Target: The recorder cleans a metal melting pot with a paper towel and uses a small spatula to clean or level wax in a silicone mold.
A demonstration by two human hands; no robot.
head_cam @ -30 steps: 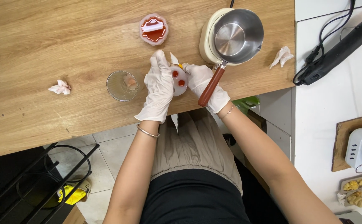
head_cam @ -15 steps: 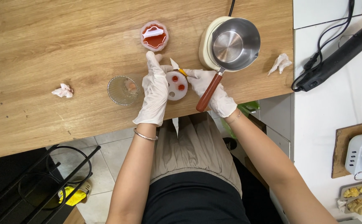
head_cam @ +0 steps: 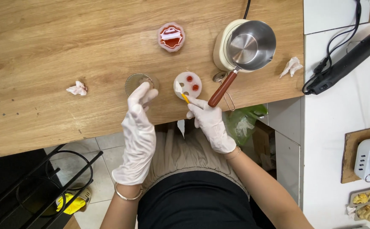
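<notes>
The round white silicone mould [head_cam: 188, 84] with red-filled cavities lies at frame centre on the light wooden tabletop [head_cam: 57, 46]. The white-gloved left hand [head_cam: 139, 127], fingers loosely together, touches a small clear glass cup [head_cam: 136, 82]. The white-gloved right hand [head_cam: 209, 121] pinches a thin yellow-handled tool [head_cam: 183, 96] at the mould's edge.

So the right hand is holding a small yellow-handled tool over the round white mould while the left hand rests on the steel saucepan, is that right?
Not quite. In the head view the left hand touches the small clear glass cup, not the steel saucepan, which sits untouched further right. The rest holds: the right hand holds the yellow-handled tool at the round white mould.
</notes>
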